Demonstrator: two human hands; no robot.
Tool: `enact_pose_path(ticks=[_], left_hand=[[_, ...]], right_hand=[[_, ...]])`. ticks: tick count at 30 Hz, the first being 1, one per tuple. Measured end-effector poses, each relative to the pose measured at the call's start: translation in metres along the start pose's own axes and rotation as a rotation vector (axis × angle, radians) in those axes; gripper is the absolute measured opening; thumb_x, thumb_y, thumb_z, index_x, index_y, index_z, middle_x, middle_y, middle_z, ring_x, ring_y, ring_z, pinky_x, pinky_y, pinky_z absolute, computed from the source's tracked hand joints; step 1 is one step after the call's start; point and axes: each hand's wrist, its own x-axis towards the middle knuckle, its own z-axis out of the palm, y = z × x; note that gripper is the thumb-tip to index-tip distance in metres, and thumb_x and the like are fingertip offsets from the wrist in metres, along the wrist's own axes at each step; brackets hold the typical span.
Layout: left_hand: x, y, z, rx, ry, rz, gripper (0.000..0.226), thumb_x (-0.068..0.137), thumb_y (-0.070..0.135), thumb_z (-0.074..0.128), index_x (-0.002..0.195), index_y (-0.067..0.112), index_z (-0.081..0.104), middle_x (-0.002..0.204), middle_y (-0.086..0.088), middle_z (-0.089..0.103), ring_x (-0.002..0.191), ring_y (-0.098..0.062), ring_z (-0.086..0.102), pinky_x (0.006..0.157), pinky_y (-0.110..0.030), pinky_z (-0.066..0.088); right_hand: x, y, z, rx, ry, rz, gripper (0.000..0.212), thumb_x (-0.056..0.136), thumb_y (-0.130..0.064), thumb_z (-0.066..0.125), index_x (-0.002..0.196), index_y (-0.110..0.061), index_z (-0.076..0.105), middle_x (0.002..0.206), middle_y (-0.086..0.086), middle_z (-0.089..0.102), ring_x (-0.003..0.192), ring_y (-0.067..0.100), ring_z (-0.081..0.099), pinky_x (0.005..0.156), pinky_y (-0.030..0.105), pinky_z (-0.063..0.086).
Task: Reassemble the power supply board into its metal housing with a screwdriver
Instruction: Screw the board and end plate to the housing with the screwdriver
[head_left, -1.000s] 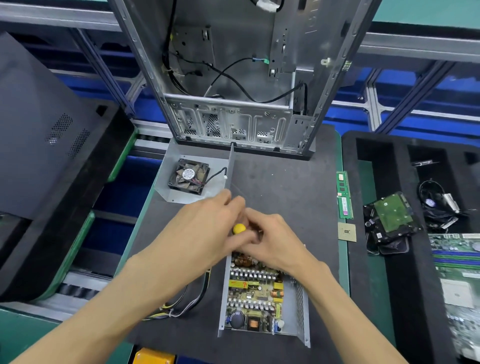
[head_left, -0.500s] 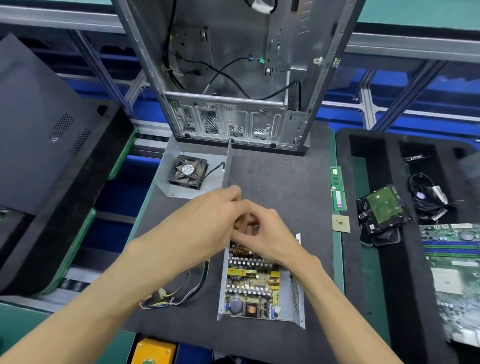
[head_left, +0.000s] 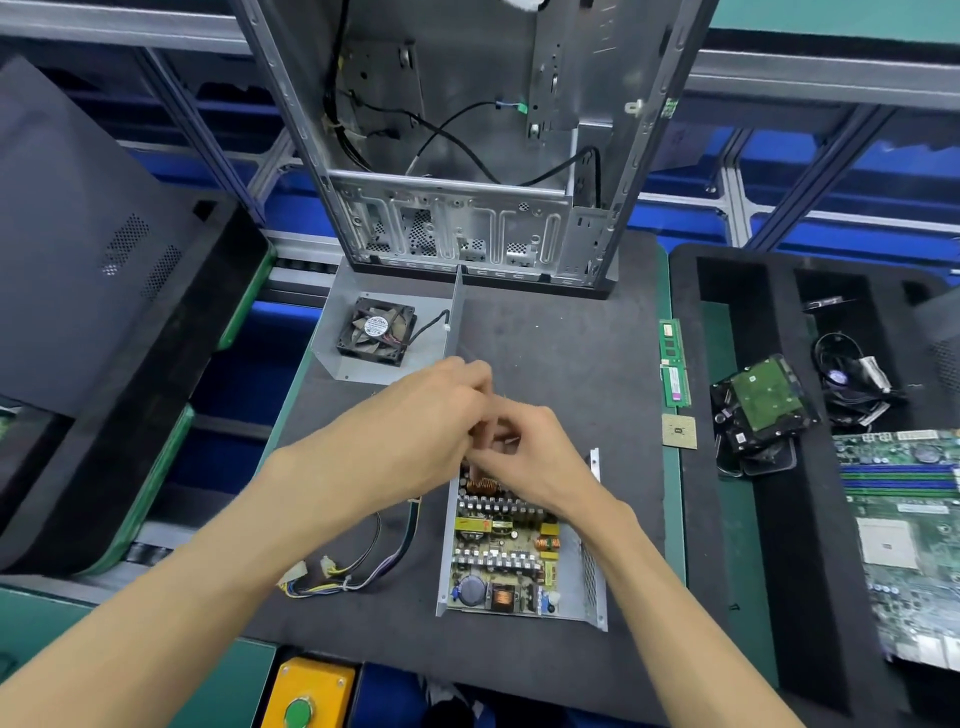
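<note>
- Board (head_left: 501, 551) sits in housing (head_left: 592, 577), just below the fingers.
- Left hand (head_left: 415, 431) and right hand (head_left: 530, 462) meet over the board's far end, fingers curled together; whether they clamp anything cannot be told.
- Screwdriver not discernible.
- Fan (head_left: 376, 332) beyond the left fingers.
- Case (head_left: 467, 156) farthest.

Probably electronics workshop: computer chassis (head_left: 467, 156), motherboard (head_left: 904, 530).

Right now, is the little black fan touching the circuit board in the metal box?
Apart. The head view shows the fan lying on its grey metal plate farther back, with bare dark mat between it and the circuit board.
</note>
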Motion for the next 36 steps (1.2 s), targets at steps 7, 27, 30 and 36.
enact_pose_path(ticks=[7,27,30,36], left_hand=[[0.003,0.004,-0.001,0.029,0.086,-0.157,0.022,0.094,0.039,0.058,0.094,0.019,0.051,0.092,0.000,0.061,0.089,-0.026,0.061,0.074,-0.040,0.049],[0.003,0.000,0.014,0.095,0.151,-0.099,0.020,0.098,0.037,0.052,0.094,0.020,0.043,0.096,-0.002,0.064,0.091,-0.031,0.062,0.070,-0.039,0.047],[0.003,-0.002,0.016,0.084,0.197,-0.019,0.019,0.098,0.036,0.052,0.092,0.023,0.040,0.095,0.001,0.061,0.089,-0.028,0.061,0.068,-0.037,0.043],[-0.014,-0.022,0.042,-0.340,0.348,-0.170,0.036,0.091,0.063,0.043,0.116,0.037,0.050,0.091,0.017,0.060,0.080,0.001,0.060,0.072,-0.034,0.051]], right_hand=[[0.000,-0.005,-0.001,-0.011,0.042,0.037,0.018,0.074,-0.041,0.066,0.078,-0.032,0.051,0.058,0.000,0.058,0.051,0.006,0.045,0.052,0.016,0.039],[-0.010,-0.014,0.000,0.041,0.014,0.068,0.032,0.074,-0.041,0.056,0.091,-0.016,0.066,0.064,0.005,0.068,0.051,0.009,0.053,0.055,0.015,0.041],[-0.012,-0.012,0.001,0.002,0.041,0.076,0.026,0.074,-0.040,0.057,0.089,-0.020,0.064,0.063,0.006,0.067,0.057,0.025,0.054,0.054,0.023,0.043],[-0.024,-0.005,-0.005,-0.054,0.298,-0.001,0.017,0.094,-0.042,0.064,0.100,-0.029,0.071,0.076,0.000,0.064,0.067,0.017,0.052,0.063,0.035,0.043]])
